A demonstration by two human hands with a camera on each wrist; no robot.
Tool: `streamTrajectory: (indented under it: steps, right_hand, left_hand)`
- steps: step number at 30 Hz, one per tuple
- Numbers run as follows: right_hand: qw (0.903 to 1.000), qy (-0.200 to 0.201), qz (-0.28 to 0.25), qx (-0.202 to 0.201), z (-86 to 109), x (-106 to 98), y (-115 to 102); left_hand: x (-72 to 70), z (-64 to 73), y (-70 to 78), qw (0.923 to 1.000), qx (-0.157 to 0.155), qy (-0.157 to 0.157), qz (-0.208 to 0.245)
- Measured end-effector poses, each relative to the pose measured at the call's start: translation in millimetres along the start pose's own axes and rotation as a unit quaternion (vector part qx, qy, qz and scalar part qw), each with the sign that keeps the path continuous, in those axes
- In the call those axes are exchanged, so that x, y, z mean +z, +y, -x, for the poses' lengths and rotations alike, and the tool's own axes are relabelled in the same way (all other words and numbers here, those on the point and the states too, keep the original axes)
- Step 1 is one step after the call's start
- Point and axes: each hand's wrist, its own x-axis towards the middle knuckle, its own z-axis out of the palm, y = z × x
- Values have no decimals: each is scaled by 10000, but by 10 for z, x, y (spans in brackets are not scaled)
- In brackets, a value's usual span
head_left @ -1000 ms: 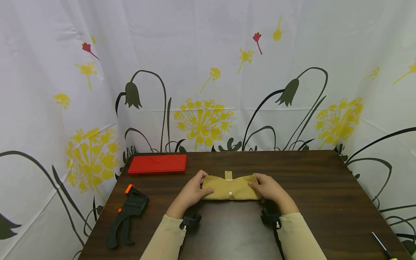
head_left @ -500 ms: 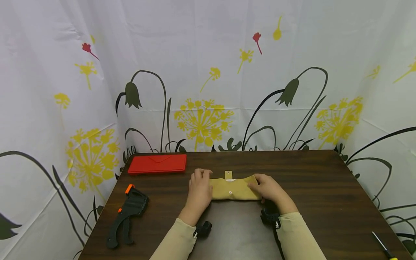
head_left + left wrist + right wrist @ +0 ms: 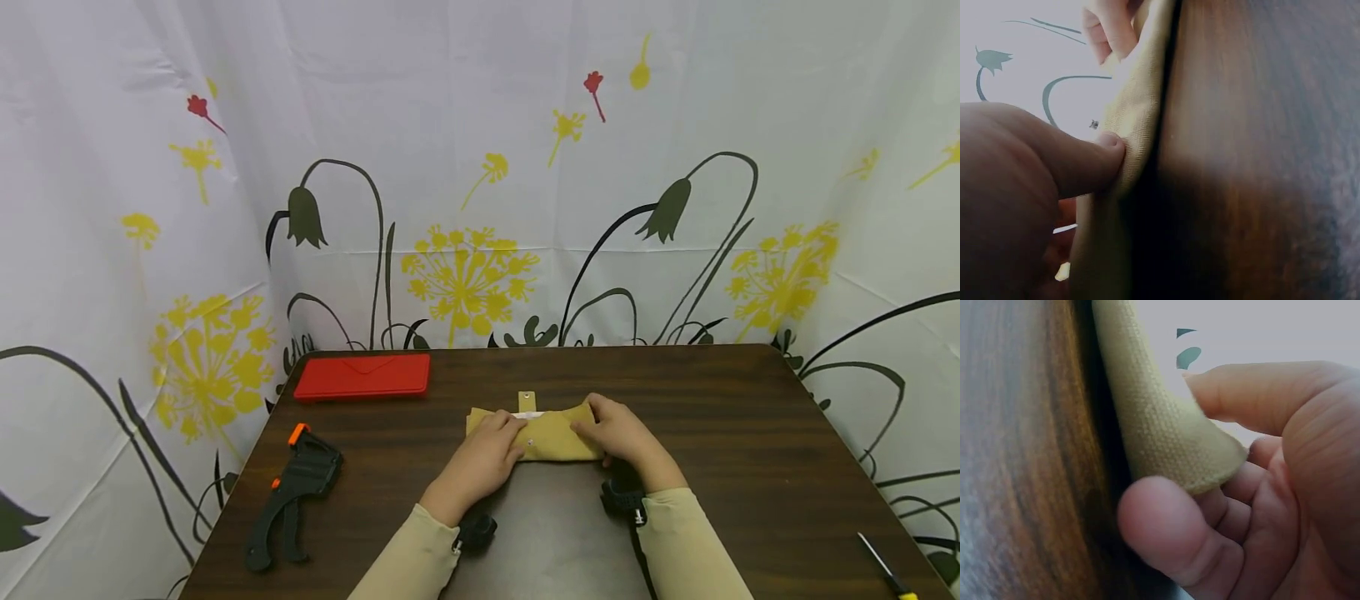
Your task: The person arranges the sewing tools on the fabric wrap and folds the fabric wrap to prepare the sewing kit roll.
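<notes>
A mustard-yellow fabric pouch (image 3: 558, 437) with a small snap button lies near the middle of the table, and a snap tab (image 3: 527, 402) sticks up from its back edge. White shows at its opening, beside the tab. My left hand (image 3: 483, 458) lies over the pouch's left half, its thumb against the front fabric (image 3: 1138, 106) in the left wrist view and its fingers bent over the top. At the right end, my right hand (image 3: 626, 437) grips the pouch's corner (image 3: 1172, 437) between thumb and fingers. Both wrists wear black camera straps.
A red flat case (image 3: 363, 377) lies at the table's back left. In front of it is a black clamp (image 3: 296, 496) with orange parts. A screwdriver (image 3: 885, 565) lies at the right front edge. Behind the wooden table (image 3: 712, 417) hangs a flower-print curtain (image 3: 480, 117).
My left hand has let go of the pouch's left end, lifted over its top and come inward to the right. The right hand keeps its grip; more white shows at the opening.
</notes>
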Motion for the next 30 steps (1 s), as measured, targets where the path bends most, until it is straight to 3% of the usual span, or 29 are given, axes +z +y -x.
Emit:
streamTrajectory:
  steps: [3,6,8,9,11,13,15,17,21,25,28,30]
  right_hand:
    - [9971,671,295,-213,-1,-9,-47]
    - [9780,1908,572,-621,2,-6,-180]
    - [9648,2440,324,-925,12,23,-313]
    - [9639,2453,1,-1032,21,47,-382]
    - [9702,1892,-986,-1145,30,128,-492]
    - [9702,927,-2047,-903,13,244,-534]
    - [9565,130,-2879,-440,-16,364,-505]
    - [9394,-332,-3412,-81,-65,453,-424]
    - [9110,-724,-4060,6,-128,482,-269]
    - [8918,-1256,-4341,-199,-133,431,-164]
    - [8849,-1489,-4405,-274,-140,403,-129]
    - [8883,-1515,-4325,-296,-151,405,-113]
  left_hand:
    - [-12,10,8,9997,89,-131,-180]
    - [-25,36,24,9991,154,-202,-345]
    - [-24,51,34,9991,171,-147,-361]
    - [-17,55,37,9992,178,-90,-345]
    - [1,58,38,9996,132,3,-247]
    - [20,54,39,9999,42,54,-76]
    - [37,54,39,9999,-99,21,124]
    - [48,49,37,9995,-205,-25,252]
    - [45,32,22,9994,-188,-9,292]
    - [53,23,4,9996,-66,69,275]
    - [37,23,-2,9996,-97,41,279]
    - [28,25,2,9995,-132,28,291]
